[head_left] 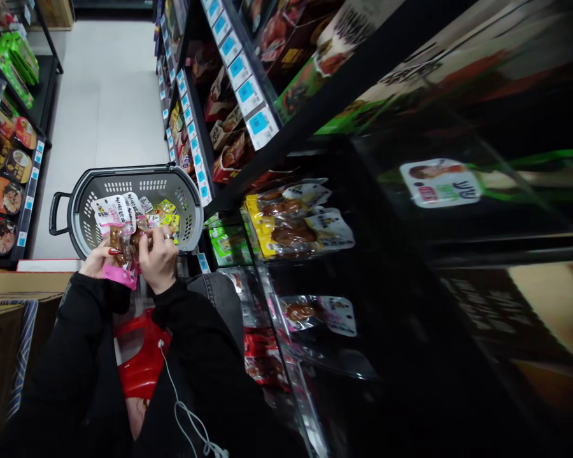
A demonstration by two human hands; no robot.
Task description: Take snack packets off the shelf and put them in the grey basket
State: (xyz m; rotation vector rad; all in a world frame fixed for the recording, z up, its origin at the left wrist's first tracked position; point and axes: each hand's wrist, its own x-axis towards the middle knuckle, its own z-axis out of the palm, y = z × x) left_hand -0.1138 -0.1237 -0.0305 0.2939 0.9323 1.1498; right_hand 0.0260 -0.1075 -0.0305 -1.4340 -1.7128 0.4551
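Observation:
Both my hands hold snack packets [120, 245], clear vacuum packs of brown meat with white printed tops and a pink end, over the near side of a grey shopping basket [83, 232]. My left hand [97, 259], with dark red nails, grips them from the left. On the right, my right hand [158, 259], wearing a ring, has its fingers closed on the packs' edge. At least two packs overlap, so the exact number is unclear. Inside the basket, behind my right hand, lie smaller yellow-green packets [166, 213].
To my right, a shelf holds yellow packs [291, 222] and a single pink-white pack [318, 313]. Shelves with price tags [248, 95] run along the aisle [114, 95]. Cardboard boxes [9, 337] stand at left. A red plastic object [141, 362] and white earphone cord [186, 410] are below.

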